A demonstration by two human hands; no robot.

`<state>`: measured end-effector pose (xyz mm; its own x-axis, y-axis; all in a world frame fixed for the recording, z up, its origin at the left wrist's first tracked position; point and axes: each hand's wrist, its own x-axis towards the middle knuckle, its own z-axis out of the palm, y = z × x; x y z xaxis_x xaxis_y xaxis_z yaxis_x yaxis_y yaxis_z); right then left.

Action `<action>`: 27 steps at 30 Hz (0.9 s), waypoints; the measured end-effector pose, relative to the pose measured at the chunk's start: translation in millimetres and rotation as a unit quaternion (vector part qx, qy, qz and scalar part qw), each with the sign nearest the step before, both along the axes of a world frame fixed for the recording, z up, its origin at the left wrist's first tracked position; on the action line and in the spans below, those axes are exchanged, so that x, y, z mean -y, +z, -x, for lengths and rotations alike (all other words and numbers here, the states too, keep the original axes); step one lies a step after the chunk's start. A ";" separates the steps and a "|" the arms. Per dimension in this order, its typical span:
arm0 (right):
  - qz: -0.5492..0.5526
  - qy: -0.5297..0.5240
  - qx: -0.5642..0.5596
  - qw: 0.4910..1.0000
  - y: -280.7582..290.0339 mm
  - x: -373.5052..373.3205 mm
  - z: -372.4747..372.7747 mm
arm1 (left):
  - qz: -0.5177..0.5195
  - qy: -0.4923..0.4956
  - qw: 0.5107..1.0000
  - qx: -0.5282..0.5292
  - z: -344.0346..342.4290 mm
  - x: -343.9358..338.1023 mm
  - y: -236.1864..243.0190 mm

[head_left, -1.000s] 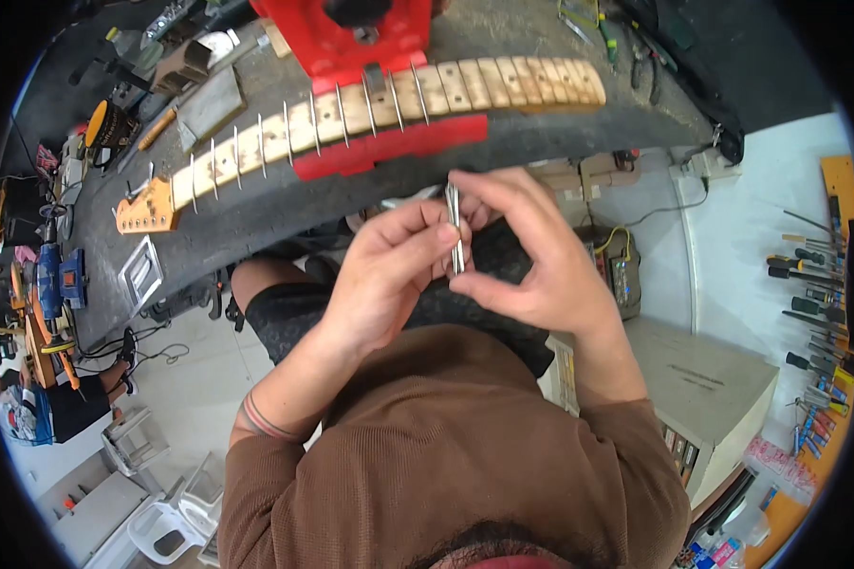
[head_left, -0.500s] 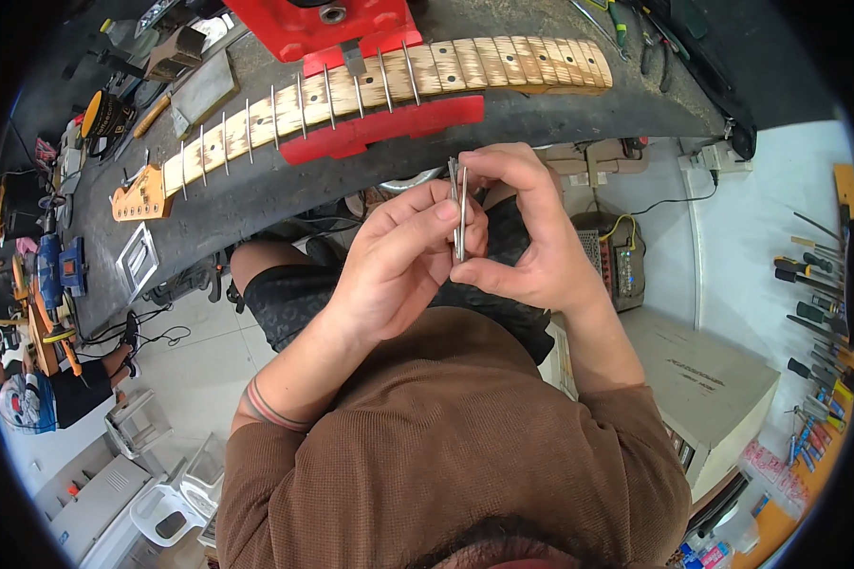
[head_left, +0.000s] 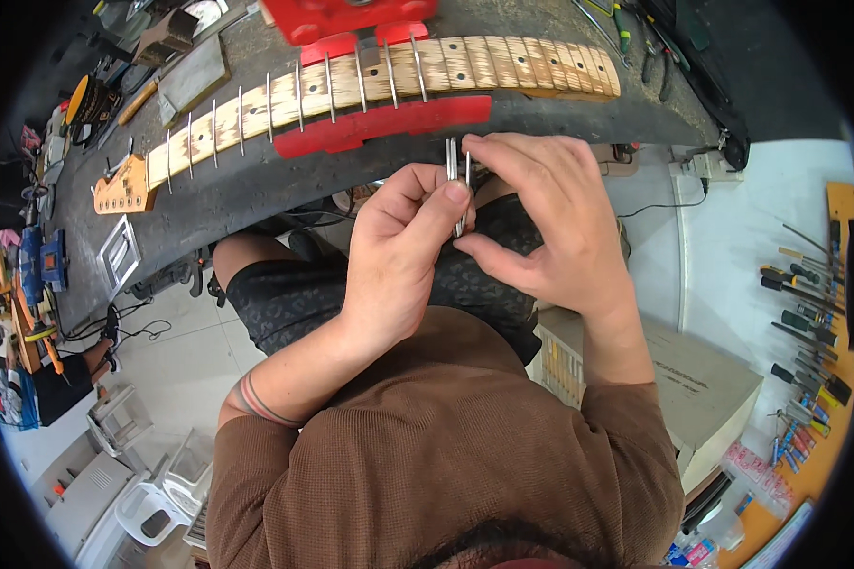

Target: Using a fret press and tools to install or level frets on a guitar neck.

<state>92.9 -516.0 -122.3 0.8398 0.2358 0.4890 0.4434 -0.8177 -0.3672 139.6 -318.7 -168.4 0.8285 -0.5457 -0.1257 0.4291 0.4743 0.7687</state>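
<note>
My left hand [head_left: 403, 251] is closed on a small bundle of short metal rods [head_left: 452, 161], held upright below the bench edge. My right hand [head_left: 550, 223] is closed around their ends, index fingertip at the top and thumb toward the bottom, one rod slightly apart from the rest. Beyond both hands lies a guitar neck [head_left: 479, 66], its maple fretboard blotched, with several loose metal wires laid across it. A red support [head_left: 384, 126] runs along its near side, and a red metal fixture [head_left: 346, 14] stands behind it.
The dark workbench [head_left: 228, 204] holds a square metal frame [head_left: 119, 254], a whetstone [head_left: 194, 76] and pliers [head_left: 650, 57]. A blue power tool [head_left: 30, 261] is at left, screwdrivers and files [head_left: 807, 303] at right. Another person [head_left: 57, 389] is at lower left, near white chairs [head_left: 161, 493].
Both my hands and the rods have moved upward, closer to the bench edge. One rod now stands more apart at the top. The neck appears slightly higher and shifted as the view moves.
</note>
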 end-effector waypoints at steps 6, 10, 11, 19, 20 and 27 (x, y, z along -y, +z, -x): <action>0.036 0.037 0.016 0.999 28.1 24.2 -44.5 | 0.033 0.027 0.999 -0.001 -9.5 -7.0 6.3; 0.061 0.028 0.028 0.997 30.8 38.3 -83.5 | 0.003 -0.009 1.000 0.020 -11.1 -22.8 -1.0; 0.083 0.017 0.007 0.996 32.4 39.5 -89.1 | -0.003 -0.016 0.999 0.047 -9.0 -25.2 -4.0; 0.110 -0.031 -0.115 0.987 29.1 47.4 -96.7 | -0.055 -0.059 0.986 0.148 -16.6 -38.3 -20.4; 0.151 -0.017 -0.087 0.985 29.5 47.6 -98.2 | -0.067 -0.065 0.983 0.157 -17.4 -38.8 -21.5; 0.051 -0.031 -0.184 0.981 32.2 48.4 -101.9 | -0.074 -0.036 0.965 0.249 -25.4 -39.1 -25.3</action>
<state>194.8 -564.4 -90.2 0.9691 0.2118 0.1266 0.2455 -0.8796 -0.4075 165.0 -279.7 -193.7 0.7673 -0.6104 0.1965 0.0173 0.3259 0.9452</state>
